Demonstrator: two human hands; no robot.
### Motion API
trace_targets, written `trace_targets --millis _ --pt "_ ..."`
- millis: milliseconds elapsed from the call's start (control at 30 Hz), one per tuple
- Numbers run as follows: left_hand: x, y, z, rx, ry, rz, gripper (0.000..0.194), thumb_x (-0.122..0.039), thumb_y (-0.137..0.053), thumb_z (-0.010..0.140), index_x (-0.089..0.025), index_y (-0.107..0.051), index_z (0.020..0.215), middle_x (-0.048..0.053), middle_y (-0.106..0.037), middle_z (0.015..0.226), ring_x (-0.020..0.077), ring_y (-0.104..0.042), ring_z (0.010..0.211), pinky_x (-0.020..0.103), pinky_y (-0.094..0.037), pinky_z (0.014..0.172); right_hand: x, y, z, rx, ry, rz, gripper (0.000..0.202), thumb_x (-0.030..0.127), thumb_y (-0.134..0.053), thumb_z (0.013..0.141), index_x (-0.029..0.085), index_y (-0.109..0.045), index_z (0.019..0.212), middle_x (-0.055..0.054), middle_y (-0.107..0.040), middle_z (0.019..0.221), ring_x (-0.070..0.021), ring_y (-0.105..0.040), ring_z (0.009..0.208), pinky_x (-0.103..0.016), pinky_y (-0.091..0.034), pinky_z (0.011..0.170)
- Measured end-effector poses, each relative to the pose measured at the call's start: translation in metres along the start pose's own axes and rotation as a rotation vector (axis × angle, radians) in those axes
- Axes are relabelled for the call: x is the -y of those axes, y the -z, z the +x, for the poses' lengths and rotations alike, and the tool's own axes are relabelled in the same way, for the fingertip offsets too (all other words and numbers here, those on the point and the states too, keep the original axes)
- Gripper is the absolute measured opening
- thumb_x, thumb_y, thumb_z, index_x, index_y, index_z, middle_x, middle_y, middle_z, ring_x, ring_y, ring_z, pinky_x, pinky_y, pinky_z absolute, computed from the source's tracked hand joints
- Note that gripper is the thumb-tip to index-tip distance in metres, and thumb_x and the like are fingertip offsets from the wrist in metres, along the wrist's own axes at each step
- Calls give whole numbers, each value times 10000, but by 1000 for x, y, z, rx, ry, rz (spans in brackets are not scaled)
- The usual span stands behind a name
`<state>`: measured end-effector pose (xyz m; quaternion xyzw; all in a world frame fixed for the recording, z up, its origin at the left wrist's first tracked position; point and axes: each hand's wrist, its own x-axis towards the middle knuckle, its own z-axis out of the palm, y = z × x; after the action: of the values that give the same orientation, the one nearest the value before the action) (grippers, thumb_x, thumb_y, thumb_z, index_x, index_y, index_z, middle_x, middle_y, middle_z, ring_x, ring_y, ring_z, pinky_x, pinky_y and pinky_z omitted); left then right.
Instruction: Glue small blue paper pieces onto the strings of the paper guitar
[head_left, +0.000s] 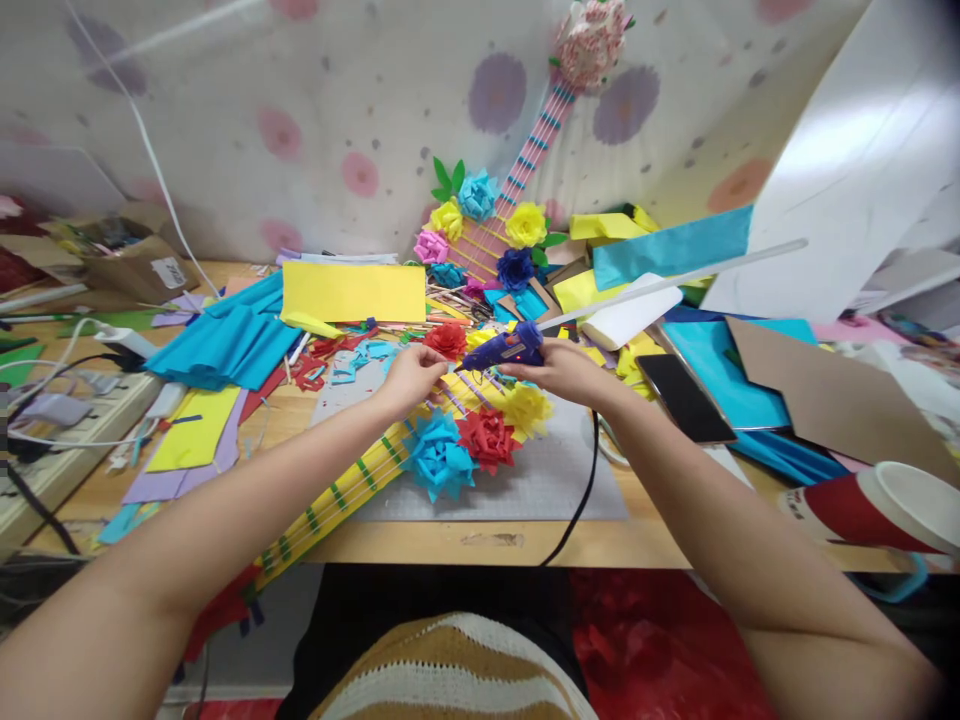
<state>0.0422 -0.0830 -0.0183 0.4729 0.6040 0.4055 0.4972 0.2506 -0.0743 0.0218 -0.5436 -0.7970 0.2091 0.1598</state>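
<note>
My right hand [559, 368] is wrapped round a blue glue gun [504, 349], a long clear glue stick [675, 280] jutting from its back. The nozzle points left, close to the fingertips of my left hand [415, 376]. Those fingers are pinched together; what they hold, if anything, is too small to name. Beneath both hands lies a yellow paper guitar [352, 488] with green bands on its neck. On its body are a blue paper flower [440, 455], a red one [490, 438], a yellow one [525, 408] and another red one [445, 340].
A pink paper guitar [525, 170] leans on the wall behind. Blue crepe paper [229, 335] and a yellow sheet [352, 292] lie at the left. On the right are a phone [686, 397], cardboard [840, 390] and a red cup [840, 508]. A black cable [592, 470] crosses the front edge.
</note>
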Motion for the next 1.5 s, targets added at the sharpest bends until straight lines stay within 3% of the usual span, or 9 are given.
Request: trace_targets --millis 533,833,1100,1200,1367,1500 --pt "-8 -1 -5 8 17 23 108 -63 -524 778 -136 -499 702 -26 -545 560 110 -581 468 212 -463 410 -2 2 4 28 -14 -106 536 650 -511 730 164 -697 858 -71 -678 812 -221 -609 818 -289 -425 702" --pt "-4 0 -4 15 38 -29 122 -79 -584 751 -151 -501 700 -45 -527 504 94 -557 418 185 -422 391 -3 1 6 -8 35 -3 442 564 -557 747 206 -699 962 -44 -693 873 -208 -612 863 -280 -440 755" --pt "-12 3 -10 47 36 -69 104 -61 -544 761 -131 -503 696 -30 -531 542 87 -554 459 193 -458 403 -7 5 6 -72 -24 6 437 567 -564 729 180 -706 874 -49 -671 753 -202 -612 771 -271 -445 695" --pt "-10 10 -10 121 4 -116 68 -125 -594 739 -127 -529 719 -27 -535 581 75 -540 477 194 -475 413 -21 5 4 -161 -104 78 468 596 -553 715 159 -693 805 -51 -644 673 -189 -598 669 -274 -440 631" --pt "-2 21 -2 172 -86 -207 181 -230 -686 646 -135 -559 734 -25 -537 641 69 -525 517 190 -478 414 -67 -7 0 -462 -389 193 519 594 -509 739 122 -660 896 -74 -633 674 -184 -576 593 -297 -437 586" --pt "-6 24 1 209 -104 -204 196 -245 -687 631 -148 -551 735 -24 -537 649 72 -527 535 181 -466 417 -99 -26 -4 -430 -524 96 464 489 -522 771 99 -625 1002 -107 -651 740 -211 -606 673 -318 -451 649"
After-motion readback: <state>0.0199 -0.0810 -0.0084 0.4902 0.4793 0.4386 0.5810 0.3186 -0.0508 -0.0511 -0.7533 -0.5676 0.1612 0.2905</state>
